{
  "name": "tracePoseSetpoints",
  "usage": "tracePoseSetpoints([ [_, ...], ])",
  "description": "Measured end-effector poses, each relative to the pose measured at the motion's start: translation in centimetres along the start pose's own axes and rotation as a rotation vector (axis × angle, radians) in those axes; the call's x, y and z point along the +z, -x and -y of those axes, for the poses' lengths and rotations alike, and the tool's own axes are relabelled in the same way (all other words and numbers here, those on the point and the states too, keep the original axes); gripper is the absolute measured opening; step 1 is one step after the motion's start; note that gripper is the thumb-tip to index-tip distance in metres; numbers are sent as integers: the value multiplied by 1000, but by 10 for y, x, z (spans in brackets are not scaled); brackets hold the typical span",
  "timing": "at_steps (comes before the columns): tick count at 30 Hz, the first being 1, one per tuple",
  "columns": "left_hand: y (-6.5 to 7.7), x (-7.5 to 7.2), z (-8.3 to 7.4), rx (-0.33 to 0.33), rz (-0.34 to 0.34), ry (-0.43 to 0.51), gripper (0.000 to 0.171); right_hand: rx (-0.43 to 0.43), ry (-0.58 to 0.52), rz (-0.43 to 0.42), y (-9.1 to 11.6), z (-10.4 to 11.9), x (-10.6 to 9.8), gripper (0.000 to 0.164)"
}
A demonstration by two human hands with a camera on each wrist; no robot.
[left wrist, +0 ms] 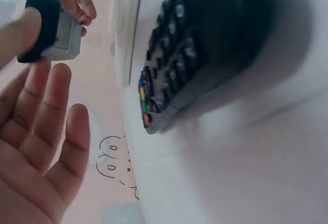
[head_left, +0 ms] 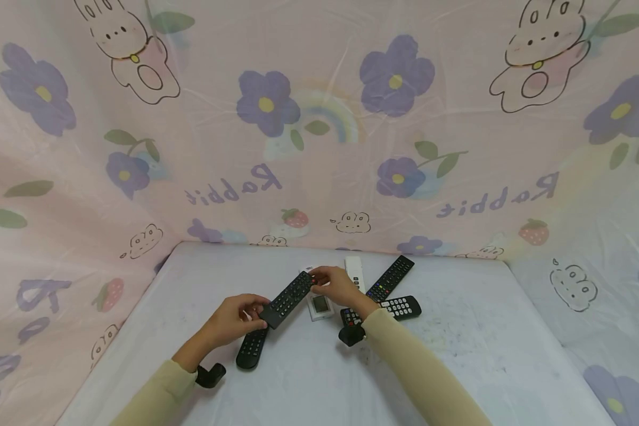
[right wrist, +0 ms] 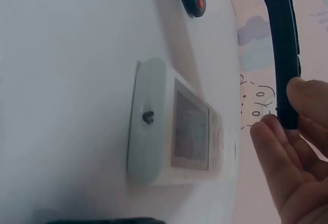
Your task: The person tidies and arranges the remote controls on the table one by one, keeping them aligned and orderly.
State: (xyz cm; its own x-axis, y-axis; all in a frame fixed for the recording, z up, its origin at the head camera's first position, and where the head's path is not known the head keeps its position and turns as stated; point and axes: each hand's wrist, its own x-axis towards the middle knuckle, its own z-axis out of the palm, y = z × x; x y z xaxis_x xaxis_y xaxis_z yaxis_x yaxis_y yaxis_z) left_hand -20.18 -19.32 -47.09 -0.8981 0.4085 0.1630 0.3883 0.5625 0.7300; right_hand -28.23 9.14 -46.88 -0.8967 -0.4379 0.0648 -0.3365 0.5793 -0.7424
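Observation:
A black remote control [head_left: 287, 300] is held slantwise above the table between both hands. My left hand [head_left: 234, 319] pinches its lower end, thumb on one face and fingertips on the other. At the upper end, my right hand [head_left: 341, 287] grips the remote between thumb and fingers. In the right wrist view the same remote [right wrist: 282, 44] shows edge-on, its end between thumb and fingertips. Below the left hand lies a second black remote [head_left: 252, 350], partly covered by the held one. A white remote with a screen [head_left: 320, 305] lies just beneath the right hand.
Right of the hands lie a white remote [head_left: 354, 272], a long black remote [head_left: 391, 278] with coloured buttons, and a black remote with pale buttons [head_left: 402, 307]. Another dark remote [head_left: 350, 318] is partly behind the right wrist. A printed curtain [head_left: 319, 177] borders the white table [head_left: 458, 355].

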Motion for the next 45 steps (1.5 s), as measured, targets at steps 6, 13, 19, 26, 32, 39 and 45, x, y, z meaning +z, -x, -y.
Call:
tracePoseSetpoints([
  [6, 9, 5, 4, 41, -12, -46, 40, -67, 6, 44, -2, 3, 7, 35],
  [13, 20, 9, 4, 35, -19, -114, 40, -72, 17, 86, -5, 11, 14, 36],
  [19, 28, 12, 6, 55, -66, -244, 45, -74, 17, 141, -6, 12, 20, 38],
  [26, 33, 16, 11, 119, -102, -367, 50, -66, 68, 175, -7, 14, 28, 41],
  [32, 34, 20, 12, 114, -76, -491, 54, -86, 167, 204, -7, 12, 36, 42],
  [39, 32, 21, 11, 145, -43, -568, 58, -72, 216, 234, -7, 13, 44, 41],
  [45, 31, 22, 13, 155, -35, -591, 64, -77, 252, 245, -7, 13, 48, 40],
])
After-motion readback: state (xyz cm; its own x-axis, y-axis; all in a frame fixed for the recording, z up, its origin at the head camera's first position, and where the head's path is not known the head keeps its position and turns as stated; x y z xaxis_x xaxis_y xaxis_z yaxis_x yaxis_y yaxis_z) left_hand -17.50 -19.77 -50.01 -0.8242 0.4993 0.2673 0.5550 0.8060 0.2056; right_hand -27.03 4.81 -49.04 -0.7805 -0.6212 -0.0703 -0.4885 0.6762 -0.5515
